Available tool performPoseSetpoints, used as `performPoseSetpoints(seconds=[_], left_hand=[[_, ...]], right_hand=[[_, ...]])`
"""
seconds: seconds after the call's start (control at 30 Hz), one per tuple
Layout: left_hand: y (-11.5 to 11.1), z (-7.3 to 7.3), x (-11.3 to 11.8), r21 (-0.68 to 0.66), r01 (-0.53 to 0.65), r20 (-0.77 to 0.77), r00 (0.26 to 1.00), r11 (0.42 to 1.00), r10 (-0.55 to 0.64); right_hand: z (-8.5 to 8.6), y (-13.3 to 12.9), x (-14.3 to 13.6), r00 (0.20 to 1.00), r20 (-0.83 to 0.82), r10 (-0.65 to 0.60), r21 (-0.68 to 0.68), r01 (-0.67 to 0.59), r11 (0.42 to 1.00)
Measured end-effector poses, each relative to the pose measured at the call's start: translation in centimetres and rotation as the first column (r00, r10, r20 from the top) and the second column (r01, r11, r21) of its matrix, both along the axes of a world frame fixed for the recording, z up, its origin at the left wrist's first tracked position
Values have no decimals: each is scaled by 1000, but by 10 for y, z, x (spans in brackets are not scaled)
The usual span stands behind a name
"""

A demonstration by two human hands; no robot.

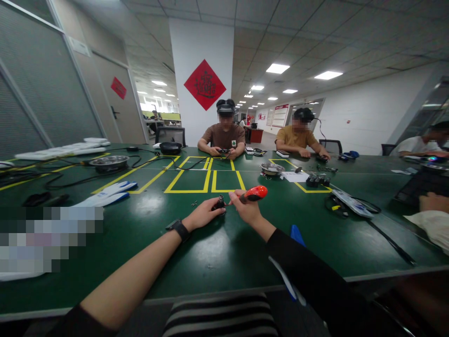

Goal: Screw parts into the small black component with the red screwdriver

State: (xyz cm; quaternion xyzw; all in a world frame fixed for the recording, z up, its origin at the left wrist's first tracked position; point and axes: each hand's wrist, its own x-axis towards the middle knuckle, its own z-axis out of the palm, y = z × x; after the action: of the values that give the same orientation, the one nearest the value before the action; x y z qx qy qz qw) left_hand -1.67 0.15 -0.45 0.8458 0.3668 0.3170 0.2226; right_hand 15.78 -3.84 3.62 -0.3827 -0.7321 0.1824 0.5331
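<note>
My left hand (205, 212), with a dark band on its wrist, is closed around a small black part with a metallic top (220, 202), held low over the green table. What kind of part it is I cannot make out. In my right hand (246, 208) is a screwdriver (255, 194) with a red and dark handle, tilted so the handle points up and right. Its shaft runs left toward the black part; whether the tip touches it is too small to tell. A few tiny metal pieces (194, 203) lie just left of my left hand.
Yellow tape rectangles (186, 191) mark the table. Metal bowls (271, 169) (109, 162), black parts (318, 180), cables (391, 242) and white gloves (105, 194) lie around. A blue-handled tool (297, 235) is beside my right forearm. Other people sit across and at the right.
</note>
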Motion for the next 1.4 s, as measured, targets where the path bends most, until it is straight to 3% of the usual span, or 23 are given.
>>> performPoseSetpoints(seconds=[0.2,0.4,0.5,0.7,0.77,0.97,1.13,1.4], left_hand=[[2,-2,1,-50,-3,34,999,999,5],[1,-1,0,-46,-10,43,999,999,12],[0,-1,0,-42,-18,40,999,999,19],[-1,0,1,-25,-21,26,999,999,22],[-1,0,1,-21,-21,28,999,1000,22],[-1,1,0,-22,-10,26,1000,1000,11],[-1,1,0,-35,-17,21,1000,999,18],[-2,2,0,-17,-20,9,1000,1000,20]], right_hand=[[3,-1,-3,989,-144,43,92,-30,995],[2,2,-6,906,-366,213,-83,-259,962],[4,6,-4,889,-399,226,-93,-284,954],[5,11,-5,775,-507,377,-79,-477,876],[3,13,-6,785,-497,369,-62,-456,888],[4,13,-6,886,-411,214,4,-233,972],[5,12,-6,845,-444,298,12,-327,945],[2,6,-9,826,-463,322,25,-351,936]])
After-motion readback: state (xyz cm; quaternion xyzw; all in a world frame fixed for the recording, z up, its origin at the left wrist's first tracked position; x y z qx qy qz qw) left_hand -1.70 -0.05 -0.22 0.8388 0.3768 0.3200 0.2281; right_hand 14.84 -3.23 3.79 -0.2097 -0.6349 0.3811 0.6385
